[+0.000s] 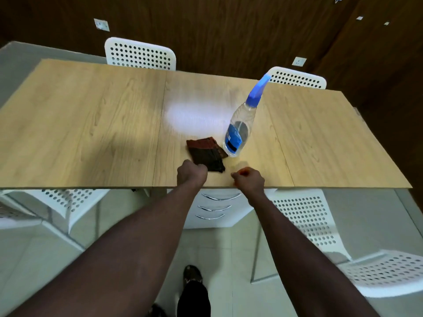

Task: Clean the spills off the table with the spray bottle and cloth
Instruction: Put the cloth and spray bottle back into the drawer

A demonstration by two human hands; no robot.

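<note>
A folded dark brown cloth point(207, 154) lies on the wooden table point(91, 124) near its front edge. Right beside it stands a clear spray bottle point(239, 131) with a blue label and a blue nozzle, upright. My left hand point(191, 174) is curled, its knuckles against the cloth's near corner; its fingertips are hidden, so a grip cannot be told. My right hand point(249, 180) hovers over the front edge, below the bottle, fingers loosely curled and holding nothing. A pale bright patch point(194, 117) shows on the tabletop behind the cloth.
White perforated chairs stand at the far side point(139, 54) point(297, 77) and at the near side point(306, 216) point(66, 200). A white drawer unit point(215, 209) sits under the table. My foot point(193, 274) is on the tiled floor.
</note>
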